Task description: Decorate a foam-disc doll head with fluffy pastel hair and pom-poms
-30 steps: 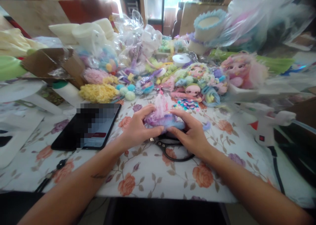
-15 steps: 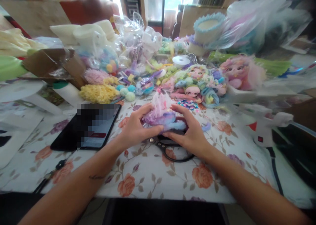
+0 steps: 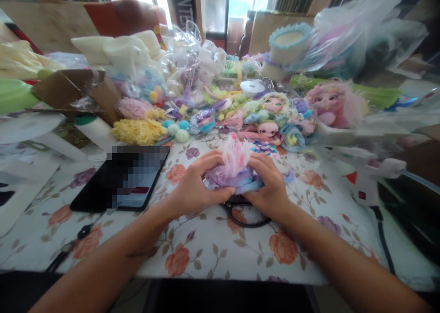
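Between both hands sits a fluffy pastel craft piece (image 3: 237,159), with a pink-white feathery tuft on top and a purple and blue soft base. My left hand (image 3: 201,182) is closed on its left side, thumb along the near edge. On the other side, my right hand (image 3: 270,180) grips it with fingers curled round the back. A lilac-blue fuzzy end (image 3: 289,178) sticks out past my right fingers. Directly beneath the hands lie scissors with a black handle (image 3: 249,219); their blades are hidden.
A black tablet (image 3: 99,184) lies at left on the flowered tablecloth (image 3: 206,239). To the right stands a white glue gun (image 3: 369,178) with a black cord. Behind are doll faces (image 3: 268,129), yellow yarn (image 3: 139,130), pom-poms (image 3: 182,135), a ribbon spool (image 3: 252,87) and plastic bags.
Both hands have shifted slightly right and nearer with the craft piece. It has turned a little, so its feathery tuft faces me more and less of the blue side shows.
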A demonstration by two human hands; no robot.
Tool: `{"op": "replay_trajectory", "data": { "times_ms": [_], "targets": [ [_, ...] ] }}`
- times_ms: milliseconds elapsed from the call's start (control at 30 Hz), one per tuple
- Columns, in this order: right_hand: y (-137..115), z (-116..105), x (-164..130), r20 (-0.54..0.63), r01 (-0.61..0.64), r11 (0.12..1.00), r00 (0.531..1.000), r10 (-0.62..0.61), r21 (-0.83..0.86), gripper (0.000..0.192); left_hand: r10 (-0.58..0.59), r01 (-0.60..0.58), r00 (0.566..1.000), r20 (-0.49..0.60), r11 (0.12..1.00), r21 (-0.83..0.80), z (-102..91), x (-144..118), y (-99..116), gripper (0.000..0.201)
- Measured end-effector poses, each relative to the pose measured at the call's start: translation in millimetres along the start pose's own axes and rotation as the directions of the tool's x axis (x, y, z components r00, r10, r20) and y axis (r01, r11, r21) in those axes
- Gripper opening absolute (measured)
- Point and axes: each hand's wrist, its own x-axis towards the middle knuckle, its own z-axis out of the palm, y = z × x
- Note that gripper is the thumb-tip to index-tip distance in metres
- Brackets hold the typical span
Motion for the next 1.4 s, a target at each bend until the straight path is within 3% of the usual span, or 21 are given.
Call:
{"op": "replay_trajectory", "data": {
  "times_ms": [367,500,667,767,833,900,933,1000,1067,1133,1200,1267,1400],
  "targets": [
    [1.2,0.5,0.4,-0.039,0.028,0.999,0.999,-0.028,-0.021,0.033,-0.011,0.013,0.998,0.056,0.999,-0.044,-3.4,2.1,-4.5,0.032],
    [3.1,2.7,-0.9,-0.050,-0.047,0.999,0.998,0.047,-0.007,0.036,-0.133,0.133,0.991,0.013,0.989,-0.063,-4.9,3.3,-13.3,0.049],
    [7.8,4.0,-3.9,-0.099,-0.173,0.985,0.980,0.172,-0.001,0.043,-0.024,0.024,1.000,-0.001,0.996,-0.086,-4.0,4.0,-23.3,0.074],
    [9.0,3.4,-3.9,-0.116,-0.235,0.972,0.966,0.231,-0.027,0.041,0.029,-0.034,0.978,-0.207,0.999,-0.024,1.2,1.3,-16.7,0.053],
    [8.8,3.3,-3.0,-0.136,-0.245,0.969,0.962,0.237,-0.043,0.039,0.003,0.003,0.911,-0.412,1.000,0.012,5.3,-1.0,-8.5,0.026],
    [8.4,3.7,-1.7,-0.158,-0.238,0.970,0.961,0.227,-0.052,0.037,-0.092,0.090,0.875,-0.475,0.996,-0.028,8.8,-2.8,-1.1,0.004],
    [8.3,3.9,-1.1,-0.168,-0.236,0.970,0.960,0.224,-0.056,0.036,-0.175,0.149,0.882,-0.436,0.984,-0.094,10.5,-3.2,1.4,0.004],
    [8.5,4.5,-0.2,-0.187,-0.240,0.968,0.957,0.223,-0.071,0.036,-0.375,0.302,0.892,-0.251,0.910,-0.286,14.1,-3.5,3.4,0.009],
    [9.3,5.1,0.1,-0.198,-0.254,0.963,0.952,0.234,-0.086,0.037,-0.510,0.437,0.859,-0.035,0.768,-0.469,18.2,-3.5,1.9,0.023],
    [10.6,5.7,0.0,-0.209,-0.267,0.959,0.947,0.243,-0.094,0.039,-0.556,0.490,0.826,0.092,0.630,-0.603,22.0,-3.9,-0.7,0.042],
    [11.5,6.5,-0.1,-0.214,-0.274,0.956,0.945,0.248,-0.101,0.040,-0.563,0.485,0.816,0.132,0.542,-0.686,24.4,-4.6,-3.2,0.054],
    [11.5,7.5,0.0,-0.223,-0.281,0.953,0.942,0.251,-0.112,0.040,-0.566,0.476,0.813,0.139,0.508,-0.718,24.9,-5.4,-5.3,0.061],
    [9.1,10.3,0.9,-0.252,-0.288,0.948,0.936,0.247,-0.139,0.037,-0.543,0.461,0.834,0.100,0.585,-0.668,22.5,-6.2,-10.0,0.076]
  ]
}}
